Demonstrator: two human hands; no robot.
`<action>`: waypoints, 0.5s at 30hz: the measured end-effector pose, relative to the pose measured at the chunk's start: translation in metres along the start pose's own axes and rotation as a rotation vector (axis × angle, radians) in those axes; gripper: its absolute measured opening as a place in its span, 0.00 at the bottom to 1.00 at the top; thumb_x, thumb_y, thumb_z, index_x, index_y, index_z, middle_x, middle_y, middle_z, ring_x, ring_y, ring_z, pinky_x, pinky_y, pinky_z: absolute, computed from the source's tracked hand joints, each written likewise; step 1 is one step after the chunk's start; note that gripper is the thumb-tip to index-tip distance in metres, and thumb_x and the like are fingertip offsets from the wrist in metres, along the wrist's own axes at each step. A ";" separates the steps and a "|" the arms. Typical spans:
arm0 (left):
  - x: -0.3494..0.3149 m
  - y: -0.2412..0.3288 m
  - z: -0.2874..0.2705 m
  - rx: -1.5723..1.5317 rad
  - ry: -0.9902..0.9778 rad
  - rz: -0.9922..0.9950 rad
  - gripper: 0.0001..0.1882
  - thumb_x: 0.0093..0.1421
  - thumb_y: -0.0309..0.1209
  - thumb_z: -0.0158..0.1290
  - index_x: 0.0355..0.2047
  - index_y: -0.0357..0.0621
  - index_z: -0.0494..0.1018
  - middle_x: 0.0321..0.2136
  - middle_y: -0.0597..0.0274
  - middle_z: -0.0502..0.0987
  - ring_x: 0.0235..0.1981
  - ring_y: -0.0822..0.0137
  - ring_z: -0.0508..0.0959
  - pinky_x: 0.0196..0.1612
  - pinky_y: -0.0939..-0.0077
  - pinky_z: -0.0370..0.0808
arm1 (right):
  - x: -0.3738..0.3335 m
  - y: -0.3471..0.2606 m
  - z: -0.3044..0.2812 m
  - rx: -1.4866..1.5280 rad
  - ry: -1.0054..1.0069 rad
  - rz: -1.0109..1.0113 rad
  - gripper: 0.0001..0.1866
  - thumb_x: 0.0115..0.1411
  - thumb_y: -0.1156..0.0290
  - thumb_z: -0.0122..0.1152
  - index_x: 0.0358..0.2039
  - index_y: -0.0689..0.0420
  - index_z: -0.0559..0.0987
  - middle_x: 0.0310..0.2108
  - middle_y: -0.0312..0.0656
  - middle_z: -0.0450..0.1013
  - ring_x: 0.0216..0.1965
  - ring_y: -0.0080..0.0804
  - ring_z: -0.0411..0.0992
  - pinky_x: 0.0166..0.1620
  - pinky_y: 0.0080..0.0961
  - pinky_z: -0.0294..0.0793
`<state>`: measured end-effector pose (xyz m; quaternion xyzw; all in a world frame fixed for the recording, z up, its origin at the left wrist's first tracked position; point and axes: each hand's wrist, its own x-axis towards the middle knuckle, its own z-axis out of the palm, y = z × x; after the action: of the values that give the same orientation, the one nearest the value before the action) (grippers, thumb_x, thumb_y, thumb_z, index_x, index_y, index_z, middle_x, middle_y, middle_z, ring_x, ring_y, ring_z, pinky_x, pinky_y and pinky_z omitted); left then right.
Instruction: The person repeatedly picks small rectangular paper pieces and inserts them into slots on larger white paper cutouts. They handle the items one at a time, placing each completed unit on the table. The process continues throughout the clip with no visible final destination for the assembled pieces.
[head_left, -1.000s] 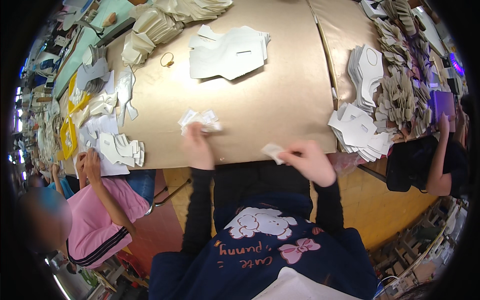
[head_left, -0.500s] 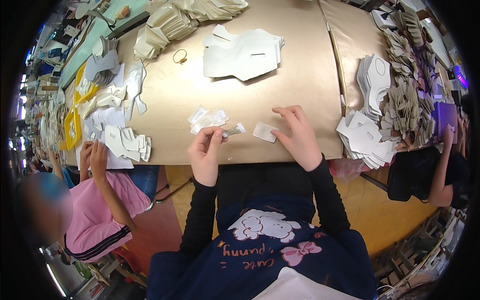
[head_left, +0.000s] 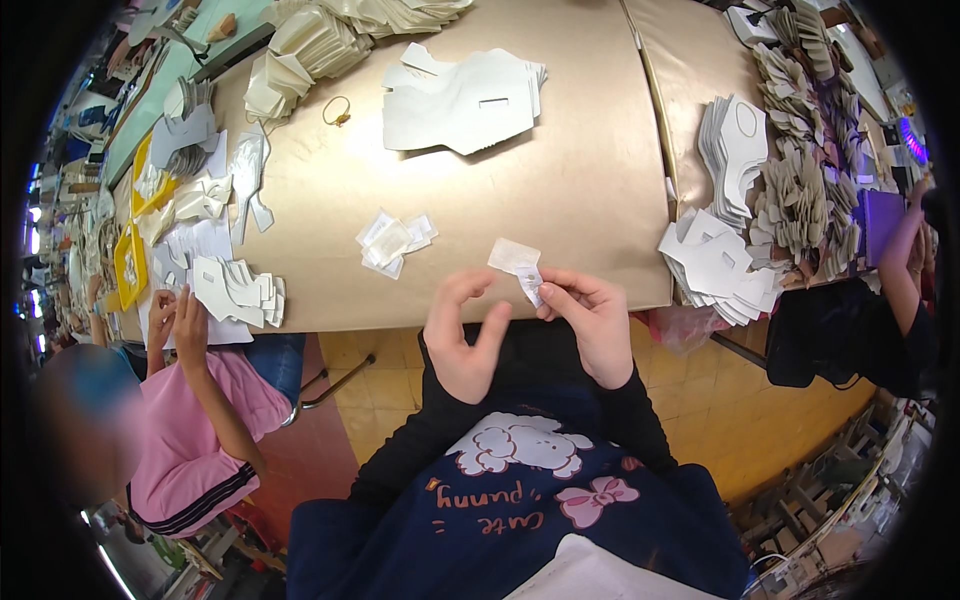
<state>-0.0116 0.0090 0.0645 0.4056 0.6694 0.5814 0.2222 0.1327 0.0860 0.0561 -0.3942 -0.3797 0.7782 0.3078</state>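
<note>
My right hand [head_left: 592,325] pinches a small whitish printed strip [head_left: 531,289] between thumb and fingertips, just above the table's near edge. A small cream rectangular patch [head_left: 514,254] touches or overlaps the strip's far end; whether the two are joined I cannot tell. To the left of the strip, my left hand [head_left: 465,338] is open, thumb and fingers apart, with nothing in it. Beyond it on the table lies a loose pile of small pale rectangular patches [head_left: 388,243].
Flat white cut pieces [head_left: 460,105] are stacked at the far middle of the tan table [head_left: 590,190]. More cut stacks [head_left: 735,155] stand on the right. Yellow trays [head_left: 130,265] and white pieces [head_left: 235,290] lie at left, beside a person in pink [head_left: 205,420].
The strip has passed from my left hand to my right, which has drawn back toward the table edge. My left hand has moved right and opened. The view has shifted slightly.
</note>
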 end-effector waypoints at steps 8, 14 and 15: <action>0.009 -0.010 -0.009 -0.220 -0.338 -0.424 0.06 0.61 0.22 0.60 0.39 0.32 0.81 0.34 0.58 0.82 0.38 0.71 0.79 0.45 0.77 0.73 | 0.002 -0.013 0.005 -0.264 -0.005 -0.061 0.10 0.63 0.79 0.63 0.44 0.67 0.83 0.32 0.37 0.79 0.31 0.19 0.74 0.36 0.17 0.73; -0.004 0.002 0.000 -0.413 -0.108 -0.544 0.08 0.62 0.25 0.60 0.34 0.29 0.82 0.30 0.59 0.82 0.34 0.73 0.78 0.42 0.79 0.72 | -0.004 -0.013 0.018 -0.712 0.071 -0.394 0.06 0.63 0.79 0.62 0.38 0.66 0.84 0.29 0.37 0.78 0.30 0.19 0.73 0.35 0.17 0.71; -0.005 0.003 0.002 -0.457 -0.079 -0.539 0.08 0.62 0.25 0.59 0.34 0.28 0.81 0.31 0.59 0.82 0.34 0.73 0.78 0.43 0.79 0.72 | -0.006 -0.010 0.023 -0.737 0.100 -0.469 0.06 0.63 0.79 0.62 0.39 0.66 0.84 0.29 0.37 0.77 0.30 0.19 0.72 0.34 0.18 0.71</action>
<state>-0.0068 0.0060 0.0663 0.1766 0.5956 0.6205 0.4785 0.1179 0.0789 0.0762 -0.4181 -0.6959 0.4796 0.3329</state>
